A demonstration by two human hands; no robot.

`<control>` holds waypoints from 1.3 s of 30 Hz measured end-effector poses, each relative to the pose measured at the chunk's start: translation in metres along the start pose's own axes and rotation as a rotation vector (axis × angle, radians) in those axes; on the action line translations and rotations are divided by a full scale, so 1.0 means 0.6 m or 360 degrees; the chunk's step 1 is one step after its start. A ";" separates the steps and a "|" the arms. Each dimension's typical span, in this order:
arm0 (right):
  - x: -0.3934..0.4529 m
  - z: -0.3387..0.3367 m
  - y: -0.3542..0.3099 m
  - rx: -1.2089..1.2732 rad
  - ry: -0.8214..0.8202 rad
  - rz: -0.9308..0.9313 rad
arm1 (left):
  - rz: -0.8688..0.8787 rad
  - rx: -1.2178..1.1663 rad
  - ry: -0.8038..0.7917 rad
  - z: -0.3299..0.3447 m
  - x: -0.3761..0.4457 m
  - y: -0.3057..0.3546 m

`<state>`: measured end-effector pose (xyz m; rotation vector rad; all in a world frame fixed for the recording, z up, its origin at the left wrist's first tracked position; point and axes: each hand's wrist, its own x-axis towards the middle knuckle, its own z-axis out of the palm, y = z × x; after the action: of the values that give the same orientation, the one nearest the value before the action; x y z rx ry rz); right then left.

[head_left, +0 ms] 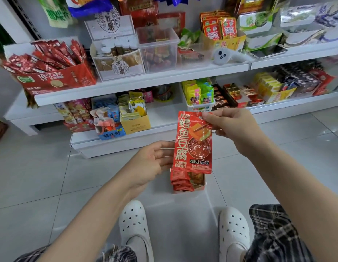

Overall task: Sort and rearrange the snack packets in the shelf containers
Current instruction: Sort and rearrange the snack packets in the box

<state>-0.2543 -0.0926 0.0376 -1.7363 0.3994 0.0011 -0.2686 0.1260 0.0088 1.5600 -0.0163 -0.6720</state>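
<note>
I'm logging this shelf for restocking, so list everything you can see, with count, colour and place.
snack packet: one, red, held up above the floor box
floor box: one, red packets inside, on the tiles
Nescafe box: one, red, upper shelf, left
clear tub: one, upper shelf, middle
yellow box: one, lower shelf
white controller: one, upper shelf
shoes: two, white
left hand: open, touching the packet
right hand: fingers pinching its top corner

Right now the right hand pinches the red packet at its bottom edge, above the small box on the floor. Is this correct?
Not quite. The head view shows the right hand pinching the red packet at its top corner, not the bottom edge. The packet does hang above the small box on the floor.
</note>
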 end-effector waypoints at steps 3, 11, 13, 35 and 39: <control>0.000 0.000 0.001 -0.0007 -0.0033 0.0007 | -0.0137 -0.0310 0.0160 -0.003 0.014 0.003; -0.005 0.014 0.006 0.0297 -0.0272 0.0017 | -0.0486 -0.0993 -0.0161 0.059 0.014 0.028; -0.005 0.018 0.004 0.0452 -0.0353 0.0079 | -0.0538 -0.1176 -0.0382 0.073 0.005 0.038; 0.008 0.007 0.010 0.0316 -0.0237 0.0161 | -0.0039 -0.0416 0.0293 0.054 0.022 0.035; 0.009 0.007 0.010 0.0476 -0.0294 0.0182 | -0.0062 -0.0652 0.0128 0.046 0.016 0.038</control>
<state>-0.2495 -0.0907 0.0297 -1.4035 0.3434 0.1747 -0.2637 0.0941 0.0272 1.1925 0.2008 -0.5989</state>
